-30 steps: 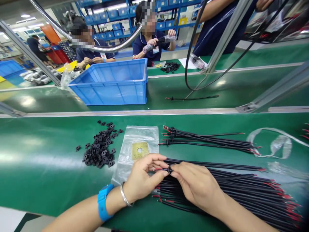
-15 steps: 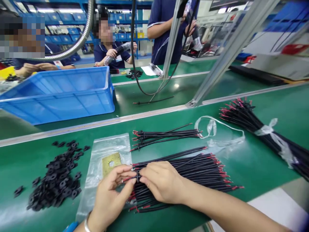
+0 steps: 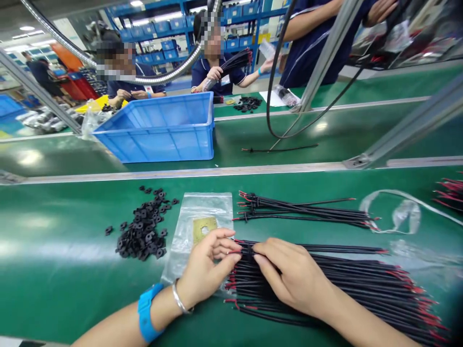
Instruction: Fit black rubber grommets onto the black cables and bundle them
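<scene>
My left hand [image 3: 213,262] has its thumb and fingers pinched on the red stripped end of a black cable. Beside it my right hand [image 3: 289,270] closes its thumb and forefinger on a small black clip [image 3: 249,250] around that cable. Under my right hand lies a wide row of black cables [image 3: 361,284] with red ends. Behind it rests a smaller bundle of cables [image 3: 307,212], with black clips near their left ends. A pile of small black clips [image 3: 142,236] sits left of a clear plastic bag [image 3: 186,212] that bears a yellowish square plate [image 3: 204,228].
A blue crate [image 3: 159,142] stands beyond the metal rail [image 3: 217,171]. A white plastic strip [image 3: 365,197] lies at the right. A slanted metal post [image 3: 405,125] and a hanging black cable [image 3: 269,86] are ahead. Several people are across the bench.
The view has turned left, so the bench things sit further right and the large bundle is mostly out of frame. Both hands remain at the clip. Across the bench, a person's hands have moved apart.
</scene>
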The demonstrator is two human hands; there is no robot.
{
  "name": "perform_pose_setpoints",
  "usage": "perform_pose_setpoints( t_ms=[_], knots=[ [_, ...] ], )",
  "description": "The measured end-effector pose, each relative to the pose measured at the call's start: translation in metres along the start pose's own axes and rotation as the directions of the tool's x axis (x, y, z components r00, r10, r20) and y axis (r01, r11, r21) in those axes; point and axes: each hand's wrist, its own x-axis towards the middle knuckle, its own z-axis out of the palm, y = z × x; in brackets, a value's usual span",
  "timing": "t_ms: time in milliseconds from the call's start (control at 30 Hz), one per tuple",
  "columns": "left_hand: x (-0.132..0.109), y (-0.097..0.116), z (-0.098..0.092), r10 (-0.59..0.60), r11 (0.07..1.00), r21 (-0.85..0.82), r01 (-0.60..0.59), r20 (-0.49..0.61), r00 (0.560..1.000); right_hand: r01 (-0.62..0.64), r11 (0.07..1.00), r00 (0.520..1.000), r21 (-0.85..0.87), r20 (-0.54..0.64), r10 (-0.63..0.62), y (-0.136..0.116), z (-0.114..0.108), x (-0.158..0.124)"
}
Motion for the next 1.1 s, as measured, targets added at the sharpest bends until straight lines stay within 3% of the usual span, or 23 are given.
perform_pose_setpoints(
  t_ms=[400, 500, 600, 733, 900, 1100],
  knots=[
    [-0.002, -0.003, 0.000, 0.038, 0.999, 0.007, -0.039, 0.033, 0.999, 0.047, 0.999, 0.998, 0.000, 0.035, -0.047, -0.003, 0.004, 0.002],
    [-0.002, 0.000, -0.002, 0.086, 0.996, 0.028, -0.086, -0.030, 0.996, 0.077, 0.997, 0.995, -0.026, 0.058, -0.075, 0.000, -0.006, 0.003],
    [0.002, 0.003, -0.008, 0.130, 0.991, 0.008, -0.131, -0.146, 0.981, 0.069, 0.995, 0.998, -0.069, 0.008, -0.068, 0.013, -0.027, 0.004],
    [0.008, 0.004, -0.020, 0.129, 0.990, -0.027, -0.136, -0.179, 0.975, 0.012, 0.968, 0.993, -0.249, -0.110, -0.041, 0.050, -0.048, 0.007],
    [0.010, 0.002, -0.032, 0.206, 0.978, 0.071, -0.196, -0.192, 0.960, -0.137, 0.884, 0.990, -0.446, -0.075, 0.116, 0.093, -0.037, 0.009],
    [0.010, 0.005, -0.042, 0.333, 0.928, 0.234, -0.290, -0.174, 0.927, -0.171, 0.834, 0.980, -0.524, -0.003, 0.199, 0.097, -0.027, 0.013]
  ],
)
